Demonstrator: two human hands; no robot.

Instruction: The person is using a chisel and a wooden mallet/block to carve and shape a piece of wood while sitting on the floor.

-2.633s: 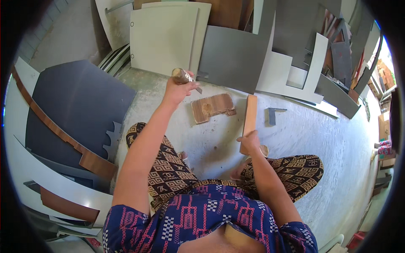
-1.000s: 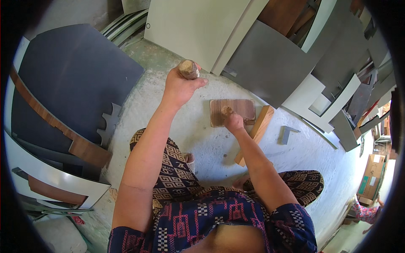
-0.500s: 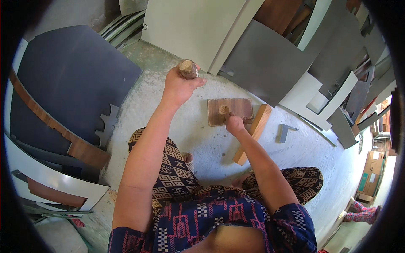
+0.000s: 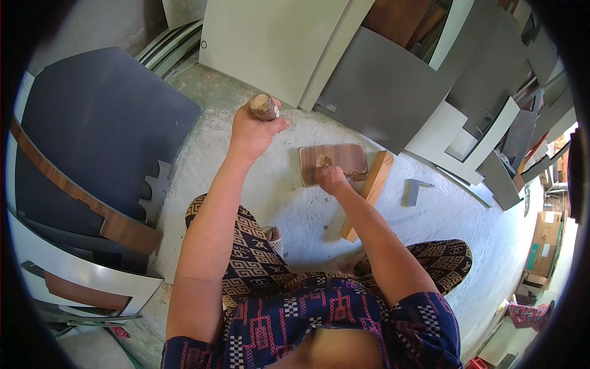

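Leftward, open floor (image 4: 279, 187) borders the board (image 4: 349, 158)

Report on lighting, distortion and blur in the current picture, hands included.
Head view: dark rounded corners; brown strip at left curves, perhaps partly fisheye bending. Head view: floor brightens toward the right, near-white by the rim. Head view: left hand and right hand show no obvious motion blur.

The board (image 4: 348, 157) is streaked brown, the bar (image 4: 375, 177) orange-tan, the shirt (image 4: 279, 320) navy with pink chains and white checks.
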